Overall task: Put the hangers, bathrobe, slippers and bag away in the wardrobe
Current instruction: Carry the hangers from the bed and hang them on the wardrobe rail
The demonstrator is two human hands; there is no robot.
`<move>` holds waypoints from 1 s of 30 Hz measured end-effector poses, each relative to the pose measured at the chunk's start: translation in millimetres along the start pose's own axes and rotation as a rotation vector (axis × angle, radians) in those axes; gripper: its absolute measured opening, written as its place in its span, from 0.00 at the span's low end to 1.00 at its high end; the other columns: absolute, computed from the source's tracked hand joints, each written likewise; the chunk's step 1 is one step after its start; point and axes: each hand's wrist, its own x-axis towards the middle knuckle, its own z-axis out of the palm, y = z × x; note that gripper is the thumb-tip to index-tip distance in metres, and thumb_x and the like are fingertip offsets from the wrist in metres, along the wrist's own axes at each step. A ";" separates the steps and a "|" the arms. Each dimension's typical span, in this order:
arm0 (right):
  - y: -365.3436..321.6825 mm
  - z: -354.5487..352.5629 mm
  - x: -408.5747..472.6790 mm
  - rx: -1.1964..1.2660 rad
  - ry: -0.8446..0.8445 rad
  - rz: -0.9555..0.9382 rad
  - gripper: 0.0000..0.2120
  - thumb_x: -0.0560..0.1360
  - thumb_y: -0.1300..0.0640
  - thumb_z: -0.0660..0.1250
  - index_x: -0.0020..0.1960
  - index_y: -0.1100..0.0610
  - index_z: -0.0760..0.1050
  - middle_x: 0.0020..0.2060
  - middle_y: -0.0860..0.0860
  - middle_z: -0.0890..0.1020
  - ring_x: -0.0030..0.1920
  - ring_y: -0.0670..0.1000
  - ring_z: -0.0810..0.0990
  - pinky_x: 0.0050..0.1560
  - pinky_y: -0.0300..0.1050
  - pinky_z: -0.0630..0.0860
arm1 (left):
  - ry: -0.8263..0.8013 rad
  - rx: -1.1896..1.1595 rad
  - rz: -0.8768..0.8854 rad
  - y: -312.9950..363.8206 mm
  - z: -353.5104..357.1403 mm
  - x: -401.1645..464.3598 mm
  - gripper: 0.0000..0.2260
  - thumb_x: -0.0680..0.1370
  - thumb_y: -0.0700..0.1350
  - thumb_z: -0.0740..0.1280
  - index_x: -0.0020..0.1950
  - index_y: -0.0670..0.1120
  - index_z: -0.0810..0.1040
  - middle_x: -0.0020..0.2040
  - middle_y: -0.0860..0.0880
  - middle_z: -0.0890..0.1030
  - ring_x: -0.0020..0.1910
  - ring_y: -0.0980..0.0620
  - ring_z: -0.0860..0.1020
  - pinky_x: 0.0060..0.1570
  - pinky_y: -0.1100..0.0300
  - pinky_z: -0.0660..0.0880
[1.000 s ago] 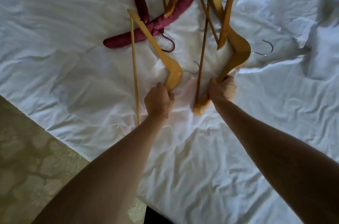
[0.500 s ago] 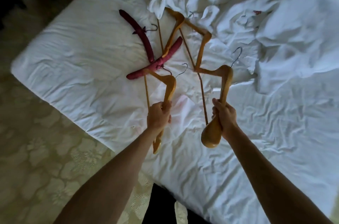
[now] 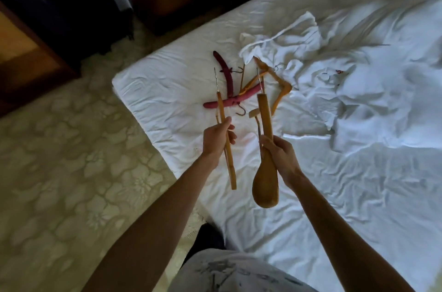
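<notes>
Head view: both hangers now lifted clear of the bed (image 3: 148, 86), off the pile. Left hand (image 3: 216, 138) curled round slim wooden hanger (image 3: 226, 138); right hand (image 3: 278, 150) gripping broad wooden hanger (image 3: 266, 172). First pair ready for the wardrobe, judging so. Padded red hangers (image 3: 233, 101), another wooden one and white bathrobe (image 3: 287, 40) lying beyond, well apart from both hands.

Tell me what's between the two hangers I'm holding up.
Nothing lies between the left hanger and right hanger: the head view shows only bare white sheet behind the gap.

Each hand (image 3: 216, 136) (image 3: 278, 150) holds a wooden hanger (image 3: 227, 148) (image 3: 265, 172) above the bed (image 3: 334, 184).
</notes>
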 end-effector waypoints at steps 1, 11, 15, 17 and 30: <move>-6.9 6.7 -6.2 -0.024 -0.041 -0.029 0.17 0.79 0.50 0.67 0.47 0.66 0.78 0.35 0.56 0.76 0.35 0.52 0.74 0.37 0.44 0.73 | 0.015 -0.020 0.026 3.8 -10.7 -10.5 0.17 0.81 0.54 0.67 0.46 0.40 0.83 0.33 0.47 0.83 0.30 0.54 0.79 0.34 0.63 0.76; -56.6 153.7 -41.9 -0.147 -0.426 -0.217 0.14 0.81 0.52 0.66 0.45 0.63 0.79 0.32 0.54 0.77 0.35 0.54 0.75 0.39 0.47 0.74 | 0.242 -0.175 0.239 32.3 -166.5 -84.4 0.15 0.80 0.50 0.69 0.42 0.39 0.82 0.32 0.45 0.82 0.28 0.52 0.79 0.32 0.62 0.77; -73.0 240.6 -49.2 -0.193 -0.558 -0.234 0.12 0.80 0.51 0.67 0.51 0.59 0.82 0.43 0.57 0.85 0.43 0.60 0.84 0.48 0.53 0.82 | 0.371 -0.240 0.269 38.4 -250.6 -93.4 0.15 0.81 0.49 0.69 0.42 0.38 0.82 0.31 0.44 0.81 0.27 0.52 0.77 0.29 0.63 0.74; -80.3 286.1 -50.8 -0.192 -0.637 -0.233 0.10 0.80 0.50 0.67 0.51 0.56 0.83 0.42 0.53 0.86 0.43 0.56 0.84 0.46 0.51 0.81 | 0.417 -0.259 0.267 37.8 -295.4 -93.2 0.15 0.81 0.50 0.68 0.43 0.39 0.82 0.32 0.45 0.80 0.28 0.52 0.77 0.30 0.63 0.73; -158.9 617.5 -29.2 -0.213 -0.876 -0.255 0.11 0.79 0.49 0.68 0.42 0.54 0.80 0.36 0.53 0.79 0.39 0.54 0.77 0.46 0.51 0.74 | 0.601 -0.298 0.356 94.3 -601.7 -19.9 0.15 0.80 0.51 0.70 0.48 0.38 0.84 0.35 0.43 0.83 0.31 0.51 0.79 0.38 0.58 0.77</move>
